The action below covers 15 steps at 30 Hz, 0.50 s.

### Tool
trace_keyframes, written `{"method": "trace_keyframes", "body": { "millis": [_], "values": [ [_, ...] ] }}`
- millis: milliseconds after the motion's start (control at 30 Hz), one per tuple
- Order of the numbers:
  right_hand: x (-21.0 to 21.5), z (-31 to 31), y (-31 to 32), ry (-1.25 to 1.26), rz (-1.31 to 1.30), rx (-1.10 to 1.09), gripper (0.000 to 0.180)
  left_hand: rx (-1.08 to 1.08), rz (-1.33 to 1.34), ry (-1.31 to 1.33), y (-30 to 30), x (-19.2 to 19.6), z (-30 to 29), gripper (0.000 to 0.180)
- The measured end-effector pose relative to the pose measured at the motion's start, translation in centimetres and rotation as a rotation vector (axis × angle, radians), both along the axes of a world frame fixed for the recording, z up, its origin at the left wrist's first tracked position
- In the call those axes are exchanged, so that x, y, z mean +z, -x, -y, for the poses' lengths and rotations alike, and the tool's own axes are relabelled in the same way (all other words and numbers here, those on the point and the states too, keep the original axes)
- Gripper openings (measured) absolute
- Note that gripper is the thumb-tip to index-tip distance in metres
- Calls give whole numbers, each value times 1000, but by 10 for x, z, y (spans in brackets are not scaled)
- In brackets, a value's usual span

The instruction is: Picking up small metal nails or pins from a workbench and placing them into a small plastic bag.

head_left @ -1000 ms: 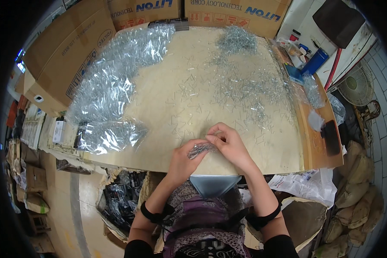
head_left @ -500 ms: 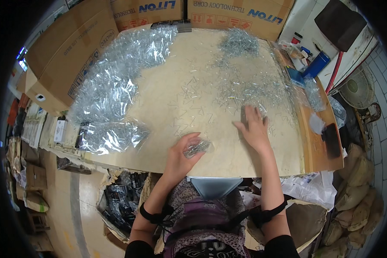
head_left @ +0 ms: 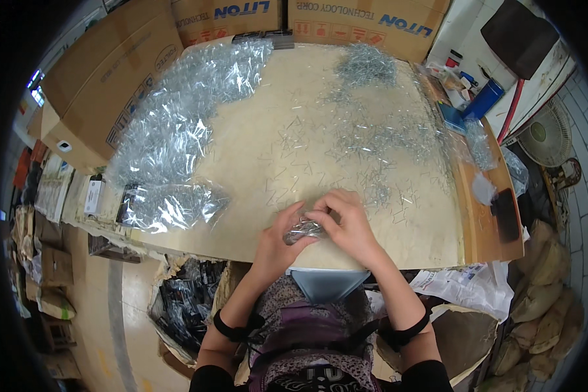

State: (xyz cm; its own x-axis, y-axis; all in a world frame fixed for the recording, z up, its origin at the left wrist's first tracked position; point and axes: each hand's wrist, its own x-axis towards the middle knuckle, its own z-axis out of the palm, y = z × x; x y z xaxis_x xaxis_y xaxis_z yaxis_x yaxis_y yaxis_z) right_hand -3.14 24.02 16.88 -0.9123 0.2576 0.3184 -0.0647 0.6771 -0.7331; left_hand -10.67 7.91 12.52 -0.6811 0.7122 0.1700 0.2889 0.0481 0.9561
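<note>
Close to the table's front edge, my left hand (head_left: 276,243) is curled around a small clear plastic bag (head_left: 303,230) with thin silvery metal pieces inside. Against the upper right side of the bag is my right hand (head_left: 347,221), its fingers bent and thumb pressed in. What lies between those fingers is hidden. Beyond the hands, loose thin metal pins (head_left: 389,140) are scattered across the tabletop, with a denser heap of pins (head_left: 366,65) at the far right. Filled clear bags (head_left: 170,137) are piled along the left side.
Cardboard boxes (head_left: 121,72) wall the table's (head_left: 242,150) far and left edges. A wooden ledge at right holds a dark phone (head_left: 505,215) and a blue can (head_left: 483,98). A grey-blue tray (head_left: 328,286) sits below the front edge, beside a sack of black packets (head_left: 188,297).
My right hand has come from the scattered pins toward me and left, to the bag, and its fingers have closed. My left hand still holds the bag in nearly the same place.
</note>
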Motion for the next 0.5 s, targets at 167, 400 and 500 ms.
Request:
{"method": "trace_keyframes", "body": {
  "millis": [167,400,500],
  "values": [
    [4,11,-2,-160,-176,11,11,12,88,-4,0,9,-1,67],
    [-20,-11,-12,-35,-14,15,19,26,143,-137,4,-6,0,44],
    [-32,-14,-13,174,23,-47,25,19,154,-61,7,-6,-2,30]
  ]
}}
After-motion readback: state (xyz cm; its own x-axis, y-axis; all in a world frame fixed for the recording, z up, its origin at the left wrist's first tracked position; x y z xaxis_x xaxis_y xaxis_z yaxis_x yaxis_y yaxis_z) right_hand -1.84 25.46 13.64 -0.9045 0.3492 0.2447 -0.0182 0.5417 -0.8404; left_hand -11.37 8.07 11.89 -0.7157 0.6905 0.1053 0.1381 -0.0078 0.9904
